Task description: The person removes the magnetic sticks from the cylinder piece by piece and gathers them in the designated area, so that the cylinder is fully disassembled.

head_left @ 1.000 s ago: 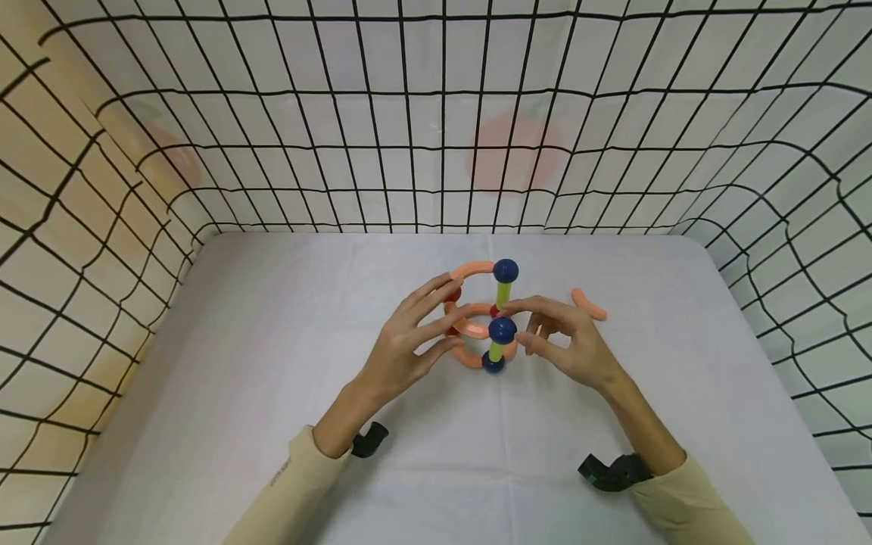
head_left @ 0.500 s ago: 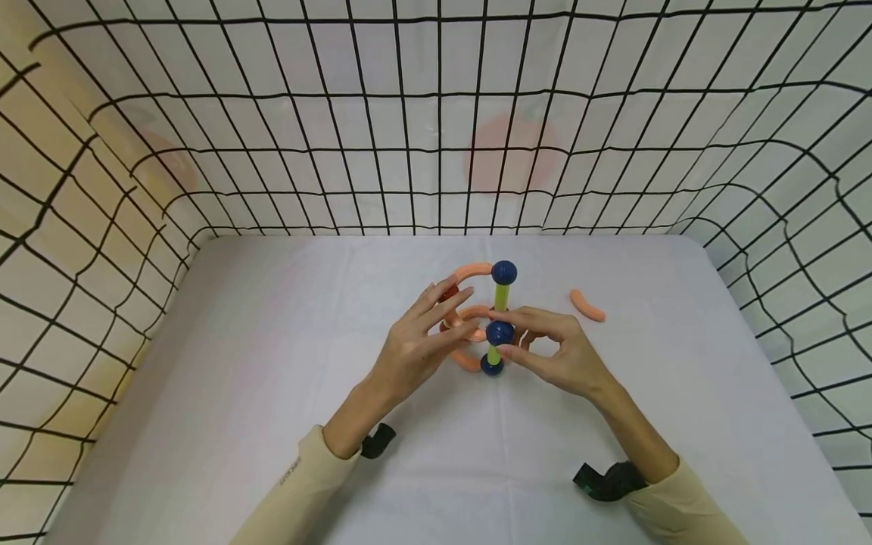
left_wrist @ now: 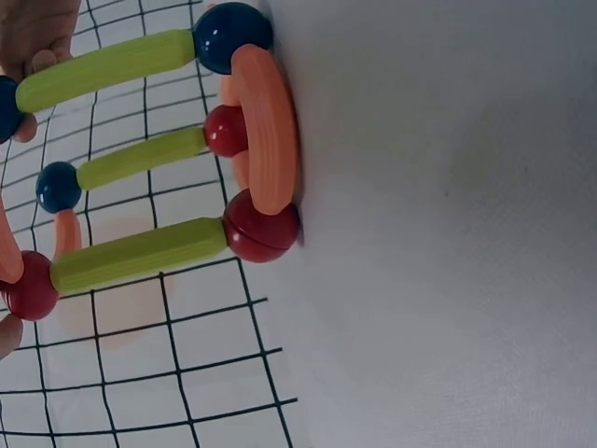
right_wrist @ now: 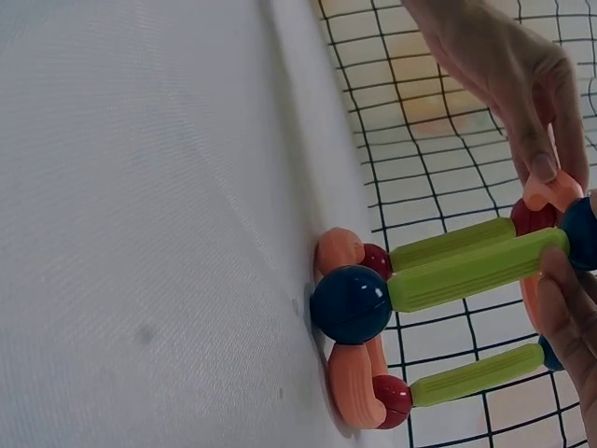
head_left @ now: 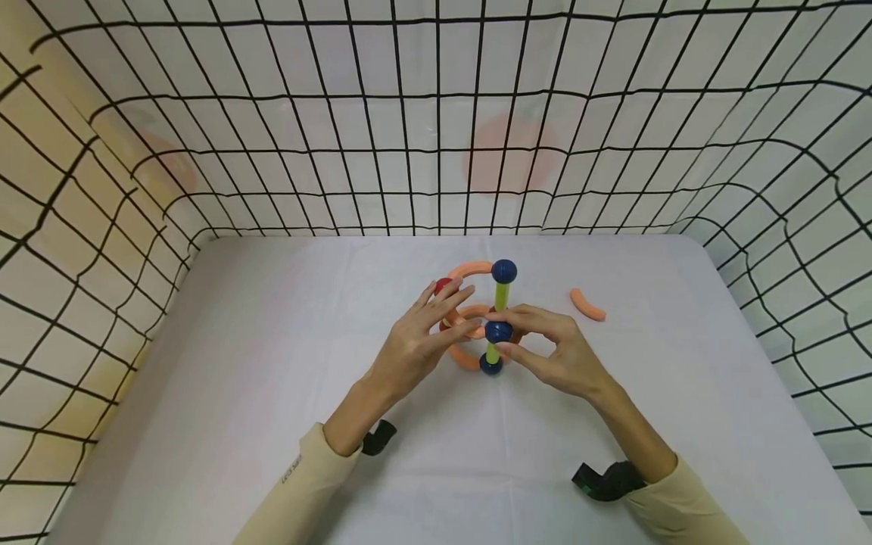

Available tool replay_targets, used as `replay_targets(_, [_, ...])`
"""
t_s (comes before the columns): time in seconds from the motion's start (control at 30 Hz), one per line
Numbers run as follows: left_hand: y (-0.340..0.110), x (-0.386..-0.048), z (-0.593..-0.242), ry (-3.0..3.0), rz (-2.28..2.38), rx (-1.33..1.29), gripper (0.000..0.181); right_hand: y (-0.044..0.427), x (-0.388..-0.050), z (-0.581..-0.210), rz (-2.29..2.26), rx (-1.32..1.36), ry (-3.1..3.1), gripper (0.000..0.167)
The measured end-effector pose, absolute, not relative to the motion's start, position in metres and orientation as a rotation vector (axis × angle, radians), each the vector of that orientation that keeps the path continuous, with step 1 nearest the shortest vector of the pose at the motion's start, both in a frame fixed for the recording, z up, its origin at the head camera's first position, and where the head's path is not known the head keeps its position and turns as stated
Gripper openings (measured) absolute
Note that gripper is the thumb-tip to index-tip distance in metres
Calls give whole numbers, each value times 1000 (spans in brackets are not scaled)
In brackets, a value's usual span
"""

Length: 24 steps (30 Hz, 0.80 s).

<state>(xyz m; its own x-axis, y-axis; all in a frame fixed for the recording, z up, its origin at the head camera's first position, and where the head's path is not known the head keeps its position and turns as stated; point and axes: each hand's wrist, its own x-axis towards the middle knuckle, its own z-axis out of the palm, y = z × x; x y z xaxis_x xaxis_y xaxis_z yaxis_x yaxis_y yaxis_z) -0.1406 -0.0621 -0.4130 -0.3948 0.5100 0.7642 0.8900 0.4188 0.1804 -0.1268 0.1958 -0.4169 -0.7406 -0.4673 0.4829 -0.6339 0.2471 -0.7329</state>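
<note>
A toy frame of balls and rods stands on the white cloth. Green straight rods [left_wrist: 140, 257] rise upright from a base of blue and red balls [left_wrist: 261, 227] joined by orange curved rods [left_wrist: 269, 131]. My right hand [head_left: 562, 352] pinches the near upper blue ball [head_left: 499, 331] between thumb and fingers. On the upper left side, my left hand [head_left: 415, 344] holds an upper orange curved rod [right_wrist: 550, 191] beside a red ball; the right wrist view shows its thumb on that rod. The far upper blue ball [head_left: 504, 271] is untouched. Fingers hide part of the frame's left side.
One loose orange curved rod [head_left: 588, 305] lies on the cloth [head_left: 272, 341], right of the frame. Black wire mesh [head_left: 436, 121] encloses the back and both sides.
My right hand has moved left from beside the near blue ball and now grips it. My left hand has shifted slightly right along the frame's upper part.
</note>
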Motion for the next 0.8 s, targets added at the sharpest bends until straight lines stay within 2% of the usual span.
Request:
replay_targets(0.4, [-65, -143, -413, -2065, -893, -1227, 40, 193, -129, -417, 1507, 1102, -2299, 47])
replay_targets(0.6, [-70, -147, -417, -2010, -909, -1251, 75, 196, -131, -418, 1531, 1099, -2272, 46])
replay_targets(0.67, [-71, -148, -418, -2002, -899, -1251, 73, 197, -131, -418, 1550, 1093, -2263, 46])
replay_targets(0.8, [-71, -149, -418, -2016, -878, -1263, 55, 196, -131, -418, 1574, 1097, -2271, 47])
